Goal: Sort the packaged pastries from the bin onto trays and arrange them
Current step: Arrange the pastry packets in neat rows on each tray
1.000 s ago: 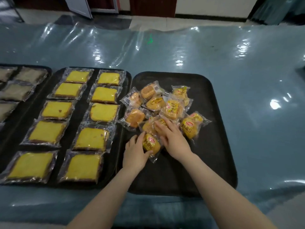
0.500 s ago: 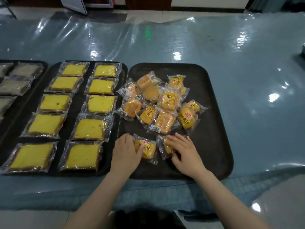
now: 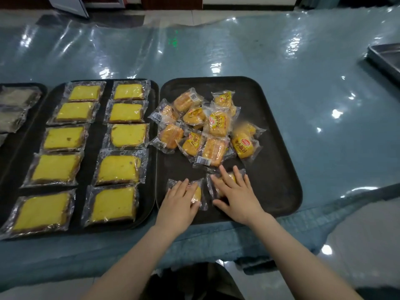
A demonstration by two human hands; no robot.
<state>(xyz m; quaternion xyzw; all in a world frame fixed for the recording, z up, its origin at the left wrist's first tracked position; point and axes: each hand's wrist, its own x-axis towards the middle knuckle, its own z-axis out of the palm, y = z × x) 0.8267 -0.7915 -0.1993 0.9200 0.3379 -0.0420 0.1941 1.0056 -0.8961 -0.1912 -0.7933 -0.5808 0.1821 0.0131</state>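
Now both hands lie flatter than before, left hand (image 3: 178,200) and right hand (image 3: 237,193) fingers pressing separate buns

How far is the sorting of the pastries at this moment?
Done: the middle tray holds ten yellow cakes in two neat columns. In hand: the left hand and right hand each press one small bun flat at the near edge of the right tray, starting a row. Left: the pile of buns behind them is not yet arranged.

Setting: food-packing or bakery workroom. Evidence: long desk (image 3: 281,68) under plastic sheeting, black trays (image 3: 279,191) of wrapped pastries (image 3: 216,124), tiled floor.
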